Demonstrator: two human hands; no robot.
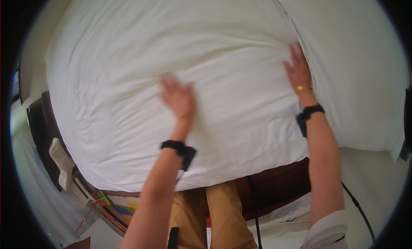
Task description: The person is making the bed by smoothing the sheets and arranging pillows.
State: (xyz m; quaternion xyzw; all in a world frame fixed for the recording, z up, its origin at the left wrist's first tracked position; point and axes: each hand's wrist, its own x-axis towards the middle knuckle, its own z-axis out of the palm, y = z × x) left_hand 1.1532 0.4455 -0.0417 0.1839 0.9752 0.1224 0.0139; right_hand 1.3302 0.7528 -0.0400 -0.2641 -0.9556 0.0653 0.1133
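A white sheet or duvet cover (pixel 231 97) lies over the bed in front of me, creased across its middle and left side. Above its centre is my left hand (pixel 178 96), blurred, with the fingers apart and nothing in them; whether it touches the cloth I cannot tell. My right hand (pixel 298 68) rests flat at the right, fingers spread, beside the seam where the sheet meets a second white section of bedding (pixel 357 78). Black straps with small dark units circle both wrists, and the right one also has a gold bracelet.
Below the sheet's near edge shows a dark red bed base (pixel 276 181). Black cables (pixel 359 202) hang at the lower right. A beige chair (pixel 62 162) stands at the left, near a dark panel (pixel 46 126) and several coloured items (pixel 120 208) on the floor side.
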